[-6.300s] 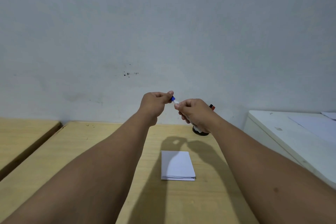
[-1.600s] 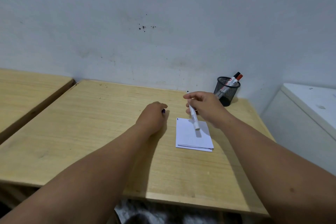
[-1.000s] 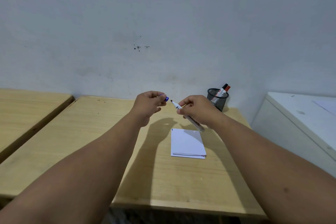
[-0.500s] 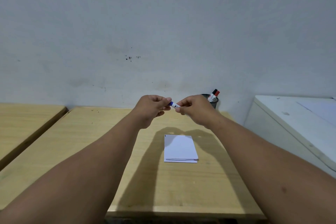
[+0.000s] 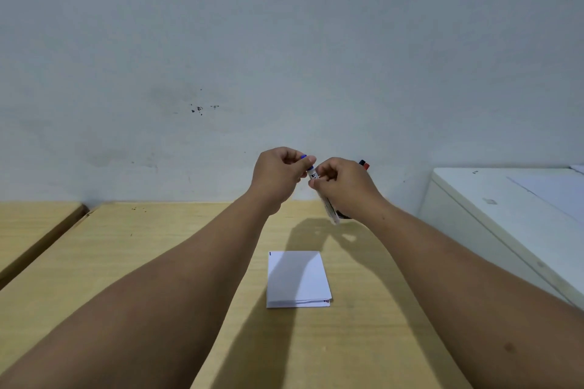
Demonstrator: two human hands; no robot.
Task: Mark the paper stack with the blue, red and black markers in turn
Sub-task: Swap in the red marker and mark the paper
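Observation:
Both my hands are raised in front of the wall, above the desk. My right hand [image 5: 344, 186] grips the white barrel of the blue marker [image 5: 327, 207], which slants down to the right. My left hand [image 5: 278, 177] pinches the blue cap [image 5: 307, 162] at the marker's upper end, where cap and barrel meet. The white paper stack [image 5: 297, 278] lies flat on the desk below my hands, with a small blue mark at its far left corner. Behind my right hand, the tops of the black and red markers [image 5: 364, 164] stick out; their holder is almost hidden.
The wooden desk [image 5: 158, 246] runs to the grey wall. A second wooden desk [image 5: 28, 227] stands at the left across a narrow gap. A white cabinet [image 5: 505, 215] with a sheet of paper on top stands at the right.
My right hand lifted the marker off the paper and brought it up to my left hand. The cap and the barrel have come together. The view tilted upward.

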